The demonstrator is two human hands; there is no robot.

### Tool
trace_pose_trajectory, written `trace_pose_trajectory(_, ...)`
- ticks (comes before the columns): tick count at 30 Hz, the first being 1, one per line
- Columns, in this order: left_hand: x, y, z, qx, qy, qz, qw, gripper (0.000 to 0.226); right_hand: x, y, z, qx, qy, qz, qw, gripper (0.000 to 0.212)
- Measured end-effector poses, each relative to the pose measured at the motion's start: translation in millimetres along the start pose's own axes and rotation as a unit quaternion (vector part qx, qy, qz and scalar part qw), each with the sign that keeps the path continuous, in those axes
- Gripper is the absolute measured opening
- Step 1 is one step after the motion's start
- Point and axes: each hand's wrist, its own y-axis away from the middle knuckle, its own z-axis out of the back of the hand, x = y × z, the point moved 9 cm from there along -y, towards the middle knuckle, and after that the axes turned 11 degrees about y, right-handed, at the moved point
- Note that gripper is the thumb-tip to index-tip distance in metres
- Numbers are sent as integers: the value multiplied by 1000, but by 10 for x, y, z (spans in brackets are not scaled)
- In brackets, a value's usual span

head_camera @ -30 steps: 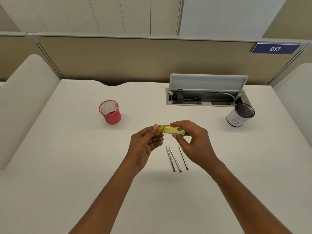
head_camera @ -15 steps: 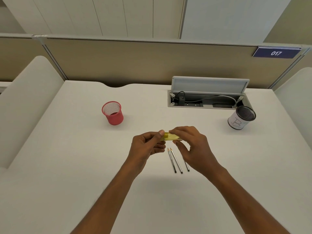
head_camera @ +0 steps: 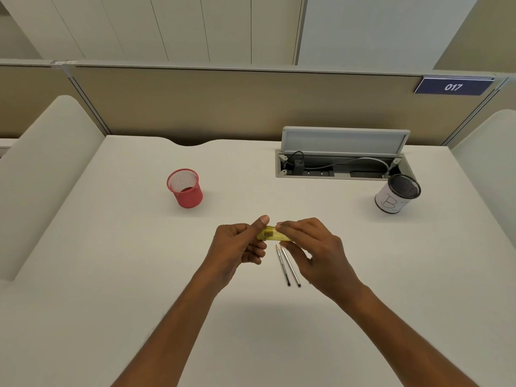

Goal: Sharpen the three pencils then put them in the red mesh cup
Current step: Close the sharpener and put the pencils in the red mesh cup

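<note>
Head view: left hand (head_camera: 237, 247), right hand (head_camera: 315, 250) raised together, grips pinching yellow sharpener (head_camera: 272, 235).

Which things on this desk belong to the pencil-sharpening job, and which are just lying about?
In the job: yellow sharpener, pinched by the left hand and right hand; pencils, two showing; red mesh cup.

Just lying about: black mesh cup with a white label; open cable tray; 017 sign.

Matte white rectangular desk top (head_camera: 111, 275), tan fabric partition (head_camera: 223, 107) along its far edge, dark blue plaque marked 017 (head_camera: 453, 86) top right, pale grooved wall panels (head_camera: 167, 23) behind, rounded white side dividers (head_camera: 42, 177), recessed grey cable tray (head_camera: 340, 174) with hinged lid (head_camera: 343, 141) raised, even soft light.
</note>
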Motion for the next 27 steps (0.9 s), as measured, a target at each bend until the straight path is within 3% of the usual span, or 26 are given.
trace_pose_trajectory(5,-39,22,-30,25,-1,-11,1000,49,-98,10,4,4,-42,-30,999,30)
trace_pose_trajectory(11,-109,48,-109,70,-13,-36,997,36,-300,51,-107,33,-205,-144,967,26)
trace_pose_trajectory(27,-130,116,-151,60,-13,-93,994,24,-385,93,-227,67,-266,-223,935,22)
